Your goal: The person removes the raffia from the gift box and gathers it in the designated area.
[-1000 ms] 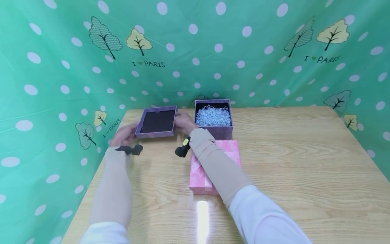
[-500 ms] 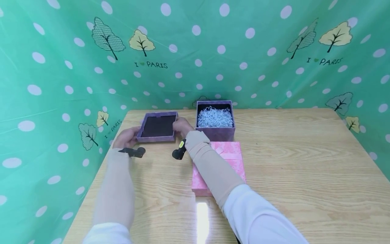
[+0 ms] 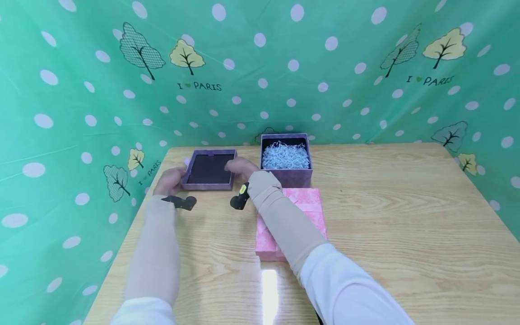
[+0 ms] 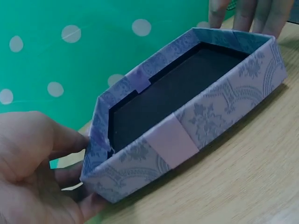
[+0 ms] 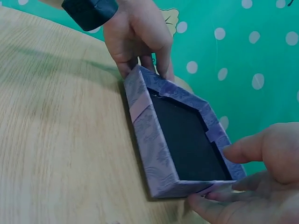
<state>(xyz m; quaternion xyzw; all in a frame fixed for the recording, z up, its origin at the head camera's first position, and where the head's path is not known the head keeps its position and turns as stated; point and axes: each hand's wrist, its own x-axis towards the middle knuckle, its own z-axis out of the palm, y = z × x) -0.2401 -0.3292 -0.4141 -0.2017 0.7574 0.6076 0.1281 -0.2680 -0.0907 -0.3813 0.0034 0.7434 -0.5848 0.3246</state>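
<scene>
A purple patterned box lid [image 3: 210, 187] with a black inside lies upturned at the table's back left. At its left end my left hand [image 3: 169, 180] holds the edge. The left wrist view shows that thumb [image 4: 70, 138] at the outer rim and the fingers lower along the wall. My right hand [image 3: 243, 167] is at the lid's right end, its thumb [image 5: 245, 148] raised over the rim and its fingers loosely extended outside, close by the wall. The matching purple box [image 3: 289, 177], filled with light blue shredded paper [image 3: 285, 156], stands right of that hand.
A pink gift box [image 3: 310, 221] with a ribbon lies in front of the purple box, partly hidden by my right forearm. A green dotted curtain [image 3: 284, 81] hangs behind and to the left of the wooden table [image 3: 398, 216].
The purple lid has come down onto the table from a slightly raised position. My right thumb has lifted off its rim, while my left hand stays at the left end.
</scene>
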